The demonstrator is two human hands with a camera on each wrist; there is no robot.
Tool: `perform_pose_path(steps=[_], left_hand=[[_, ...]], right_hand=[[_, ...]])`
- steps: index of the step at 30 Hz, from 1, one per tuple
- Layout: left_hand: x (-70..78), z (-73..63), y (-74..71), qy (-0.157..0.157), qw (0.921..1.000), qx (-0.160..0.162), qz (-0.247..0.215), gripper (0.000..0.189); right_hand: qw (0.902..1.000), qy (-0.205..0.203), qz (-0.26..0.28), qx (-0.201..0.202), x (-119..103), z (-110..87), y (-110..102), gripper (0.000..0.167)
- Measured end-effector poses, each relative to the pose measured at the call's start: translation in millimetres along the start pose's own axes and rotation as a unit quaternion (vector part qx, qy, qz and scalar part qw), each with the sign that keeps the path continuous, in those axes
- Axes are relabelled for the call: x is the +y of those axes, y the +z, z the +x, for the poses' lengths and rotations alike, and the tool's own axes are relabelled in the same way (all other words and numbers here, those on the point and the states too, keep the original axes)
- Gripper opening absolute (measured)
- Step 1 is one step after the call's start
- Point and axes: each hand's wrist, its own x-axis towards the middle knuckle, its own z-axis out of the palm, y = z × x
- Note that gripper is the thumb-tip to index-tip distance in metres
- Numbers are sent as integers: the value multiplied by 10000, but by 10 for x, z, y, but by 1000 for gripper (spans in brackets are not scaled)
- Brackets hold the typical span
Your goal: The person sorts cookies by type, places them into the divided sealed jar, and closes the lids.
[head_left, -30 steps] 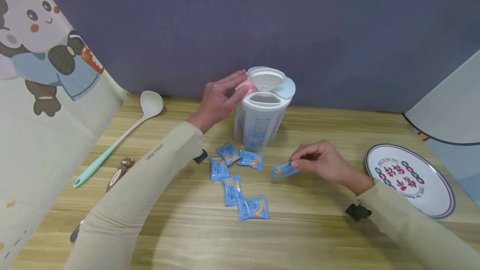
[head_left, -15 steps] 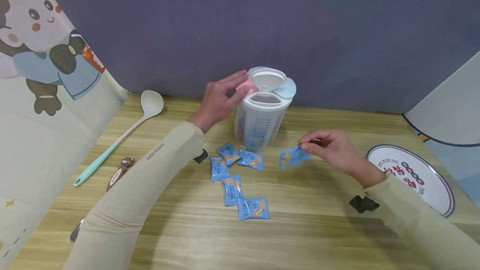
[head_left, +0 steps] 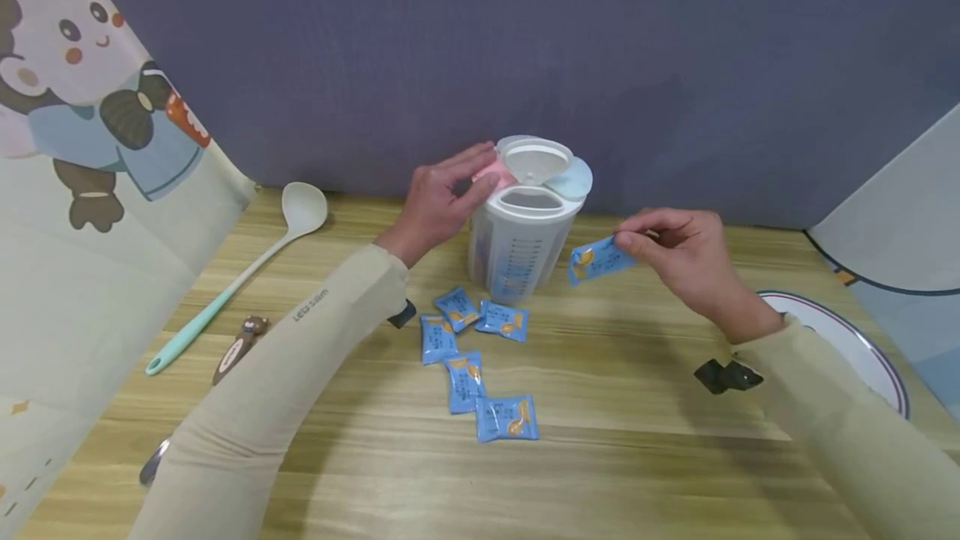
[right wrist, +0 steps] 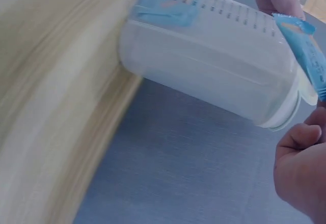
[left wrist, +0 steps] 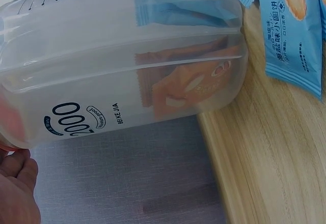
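My left hand (head_left: pixel 442 202) grips the pink-lidded side of a clear storage container (head_left: pixel 517 232) at its rim. The container stands upright, with its front hatch raised over an opening and a light blue lid at the right. Between thumb and fingers, my right hand (head_left: pixel 686 261) pinches a blue snack packet (head_left: pixel 596 260), in the air just right of the container. Through the wall, the left wrist view shows an orange packet (left wrist: pixel 196 84) and a blue one inside (left wrist: pixel 178 7). Several blue snack packets (head_left: pixel 504 417) lie on the table before the container.
A white ladle (head_left: pixel 303 208) with a mint handle lies at the left. Near my left sleeve are a brown bear-shaped handle (head_left: pixel 238 348) and a metal piece (head_left: pixel 153 463). A white plate (head_left: pixel 840 332) sits at the right, partly behind my right sleeve. A grey-blue partition (head_left: pixel 480 40) closes off the back.
My right hand has lifted the blue snack packet off the table area, up and slightly right, to beside the container. My left hand stays on the container.
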Motion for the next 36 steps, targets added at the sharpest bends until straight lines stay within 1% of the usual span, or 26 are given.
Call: perform_pose_path(steps=[1, 3, 8, 12, 15, 18, 22, 26, 29, 36], left_hand=[[-2, 0, 2, 12, 10000, 1, 6, 38], [-4, -2, 6, 61, 10000, 18, 12, 38], [-12, -4, 5, 51, 10000, 46, -13, 38], [-17, -8, 3, 76, 9999, 66, 1, 37], [-20, -6, 5, 84, 9999, 92, 16, 37], [-17, -5, 4, 73, 9999, 74, 17, 37], [-8, -9, -1, 43, 10000, 17, -12, 38], [-9, -10, 1, 38, 10000, 22, -53, 38], [-10, -8, 4, 56, 9999, 42, -92, 38], [-20, -1, 8, 199, 9997, 126, -11, 37]], right_hand=[[10000, -28, 3, 59, -9, 23, -2, 9], [9996, -49, -158, 231, -27, 69, 0, 8], [9963, -7, -608, 612, -88, 205, 32, 10], [9946, 88, -694, 771, -151, 310, 79, 10], [9939, 132, -621, 900, -188, 374, 117, 10], [9933, 75, -543, 1022, -204, 431, 144, 11], [9926, -46, -203, 1193, -207, 506, 180, 13], [9913, -70, 147, 1304, -203, 563, 237, 15], [9904, -116, 263, 1349, -192, 597, 279, 16], [9875, -280, 506, 1467, -164, 662, 345, 15]])
